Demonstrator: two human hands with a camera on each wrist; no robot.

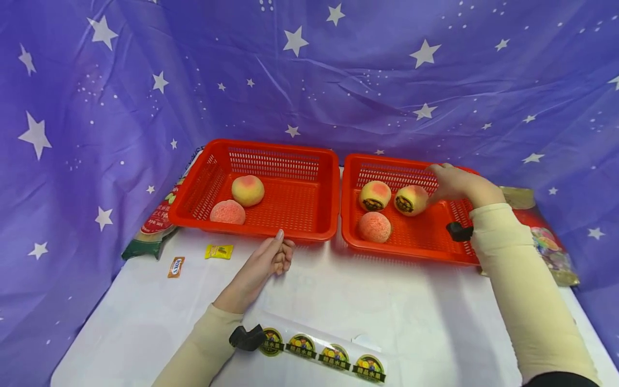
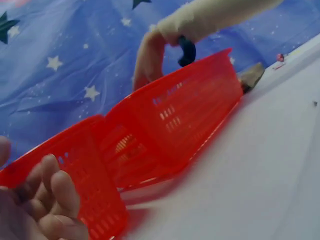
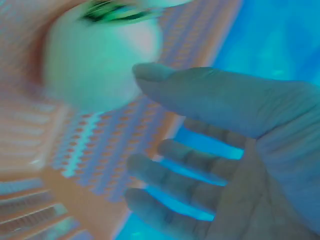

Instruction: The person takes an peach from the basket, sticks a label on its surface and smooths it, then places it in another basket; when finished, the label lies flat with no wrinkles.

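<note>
My right hand is over the right end of a red plastic basket, its fingers spread and holding nothing. Beside it lies a peach with a black and gold sticker; in the right wrist view the thumb overlaps the edge of this peach. A second stickered peach and a pinker peach without a visible sticker share that basket. Just below the front rim of the left red basket is my left hand, thumb extended and fingers loosely curled around nothing. Two peaches sit in this basket, one yellowish, one pink.
A clear strip of round stickers lies at the front of the white table. Two small wrapped sweets, yellow and orange-brown, lie at the left. Printed bags stick out beside the baskets. A purple starry cloth hangs behind.
</note>
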